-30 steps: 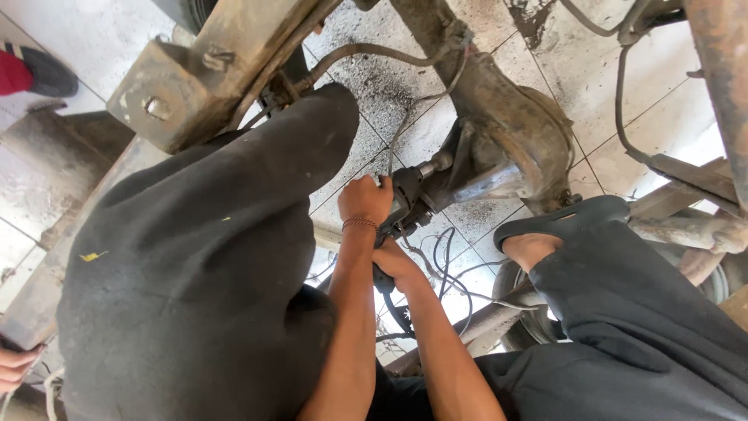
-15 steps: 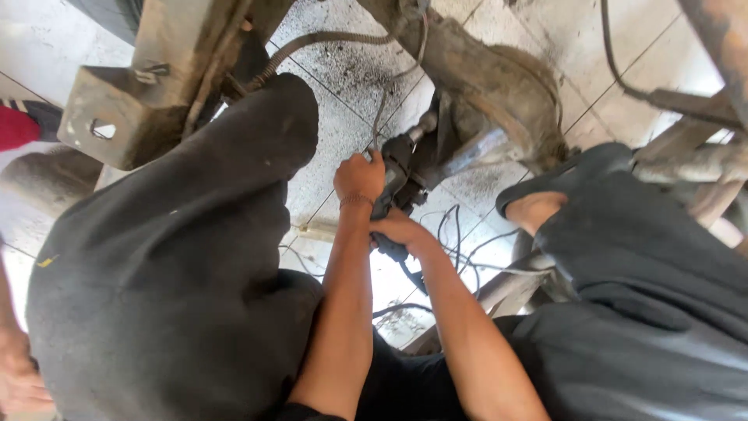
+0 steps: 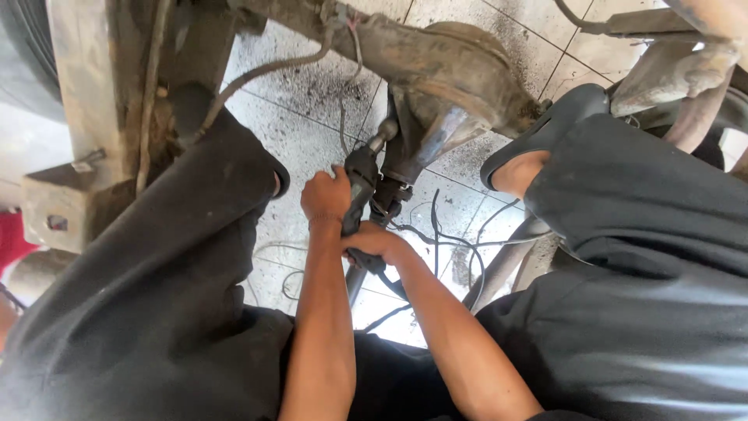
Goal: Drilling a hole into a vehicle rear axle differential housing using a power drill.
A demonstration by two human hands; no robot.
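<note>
Since the earlier frame, my view shifted nearer the rusty axle [image 3: 436, 62]. Left hand [image 3: 327, 196] and right hand [image 3: 375, 242] stayed clamped on the black power tool [image 3: 360, 187]. I judged steady, square pressure best.

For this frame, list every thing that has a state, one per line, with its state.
left hand: closed around the upper body of the black power tool
right hand: gripping the tool's lower handle
black power tool: held upright, tip against the rusty axle housing
loose wires: hanging slack
tiled floor: speckled with dark grime
sandal: worn on foot
</note>
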